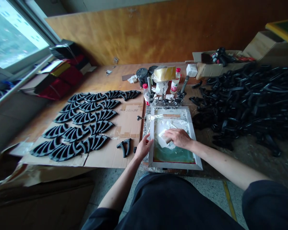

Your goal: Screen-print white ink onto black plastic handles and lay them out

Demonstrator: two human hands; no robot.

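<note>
Right hand grips a pale wad; left hand, half-spread, touches the frame; bottle label unreadable.

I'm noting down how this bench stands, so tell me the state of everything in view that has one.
Framed screen: lying down, smeared with white
White wad: gripped, over the screen
Right hand: closed on the wad
Left hand: open, at the screen's left edge
Left-side black parts: laid in rows
Right-side black parts: heaped
Red-capped bottles: upright, capped
Cardboard box: open
</note>
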